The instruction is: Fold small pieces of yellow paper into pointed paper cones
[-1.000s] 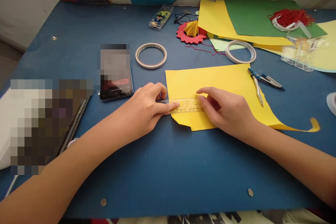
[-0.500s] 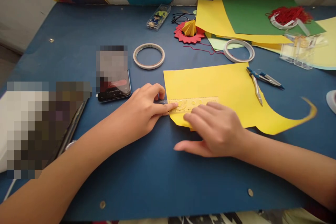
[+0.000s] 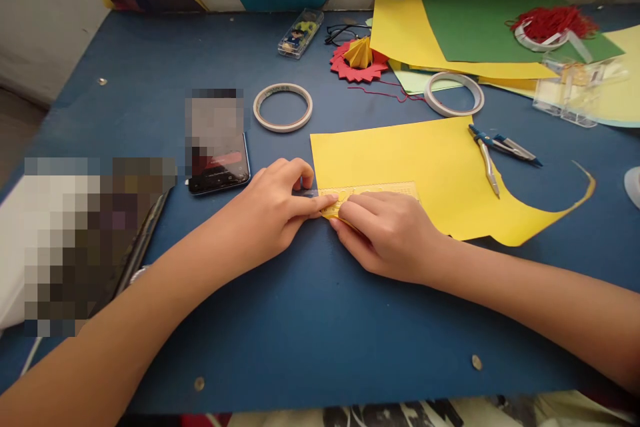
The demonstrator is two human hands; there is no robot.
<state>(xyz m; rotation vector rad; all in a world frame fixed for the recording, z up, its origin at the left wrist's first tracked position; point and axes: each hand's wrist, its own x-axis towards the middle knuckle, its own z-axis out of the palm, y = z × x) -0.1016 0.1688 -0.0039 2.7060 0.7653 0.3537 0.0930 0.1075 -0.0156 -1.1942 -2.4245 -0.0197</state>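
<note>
A clear plastic ruler lies across the lower left part of a yellow paper sheet. My left hand holds the ruler's left end down, its index finger stretched onto it and the other fingers curled. Right beside it, my right hand is closed at the sheet's near edge, thumb low and fingers over the ruler's edge, gripping the paper there. Its fingers cover the middle of the ruler and the near strip of the sheet. A compass rests partly on the sheet's right side, where a narrow cut strip curls upward.
A phone and a tape roll lie left of the sheet; another tape roll sits behind it. Farther back are a red and yellow paper flower, glasses, a clear case, green paper and red thread.
My right hand has moved from above the ruler down to the sheet's near edge and closed there. My left hand stays on the ruler. The curled strip at right has risen.
</note>
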